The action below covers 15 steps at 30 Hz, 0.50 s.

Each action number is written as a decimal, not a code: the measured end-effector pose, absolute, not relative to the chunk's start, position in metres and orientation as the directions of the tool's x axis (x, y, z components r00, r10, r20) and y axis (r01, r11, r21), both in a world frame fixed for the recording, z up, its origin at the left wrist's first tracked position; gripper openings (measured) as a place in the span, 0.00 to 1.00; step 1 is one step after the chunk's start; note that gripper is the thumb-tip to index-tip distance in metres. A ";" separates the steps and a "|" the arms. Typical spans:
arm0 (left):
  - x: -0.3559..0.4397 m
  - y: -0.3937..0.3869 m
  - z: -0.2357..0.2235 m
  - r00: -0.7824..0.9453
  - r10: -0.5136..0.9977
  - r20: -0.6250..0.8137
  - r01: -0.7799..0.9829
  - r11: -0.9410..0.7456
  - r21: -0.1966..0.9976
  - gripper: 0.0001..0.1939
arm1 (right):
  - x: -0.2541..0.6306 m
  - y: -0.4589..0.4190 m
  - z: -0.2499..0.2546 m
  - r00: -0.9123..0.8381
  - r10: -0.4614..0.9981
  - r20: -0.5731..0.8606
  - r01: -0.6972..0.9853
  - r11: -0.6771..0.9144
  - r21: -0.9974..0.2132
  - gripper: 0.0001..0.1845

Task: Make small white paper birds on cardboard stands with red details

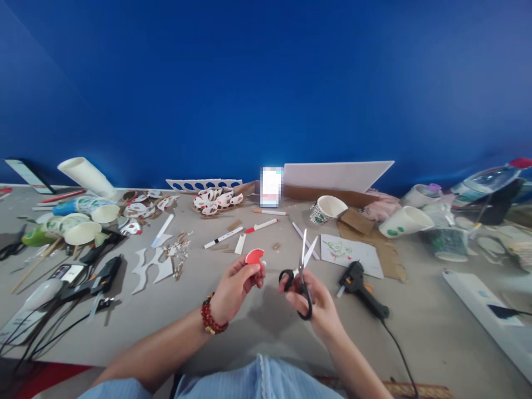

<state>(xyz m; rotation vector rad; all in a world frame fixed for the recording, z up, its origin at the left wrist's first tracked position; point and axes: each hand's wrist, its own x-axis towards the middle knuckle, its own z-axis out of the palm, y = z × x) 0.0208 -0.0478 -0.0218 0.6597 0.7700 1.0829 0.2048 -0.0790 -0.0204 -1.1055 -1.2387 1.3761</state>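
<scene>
Between the thumb and fingers of my left hand [236, 289] is a small red paper cutout [254, 256] with a white edge and a notch on its right side. My right hand [318, 305] has its fingers in the black handles of a pair of scissors [303, 266]. The scissor blades are spread apart and point up, away from me. A gap separates the blades from the red cutout. On the table beyond my hands lie a red marker [261, 225], a black-and-white marker [223, 237] and a small white paper piece [240, 244].
At right are a black glue gun [363, 288], a drawing [351, 254], a patterned paper cup [326, 209] and a power strip [490, 321]. Cut white scraps [155, 269], another glue gun [103, 277] and cables lie left. A decorated paper piece [218, 200] sits near the blue wall [266, 83].
</scene>
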 end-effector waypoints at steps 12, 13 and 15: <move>0.031 -0.060 -0.024 0.379 0.897 -0.229 -0.435 0.391 0.812 0.19 | 0.187 -0.032 -0.016 -0.002 0.997 -0.072 -0.149 -0.072 -0.986 0.16; 0.031 -0.060 -0.024 0.384 0.900 -0.208 -0.437 0.375 0.817 0.21 | 0.190 -0.028 -0.018 0.017 0.997 -0.076 -0.157 -0.073 -0.985 0.16; 0.031 -0.060 -0.023 0.396 0.902 -0.170 -0.436 0.348 0.830 0.23 | 0.201 -0.016 -0.022 0.089 0.994 -0.064 -0.111 -0.054 -0.992 0.16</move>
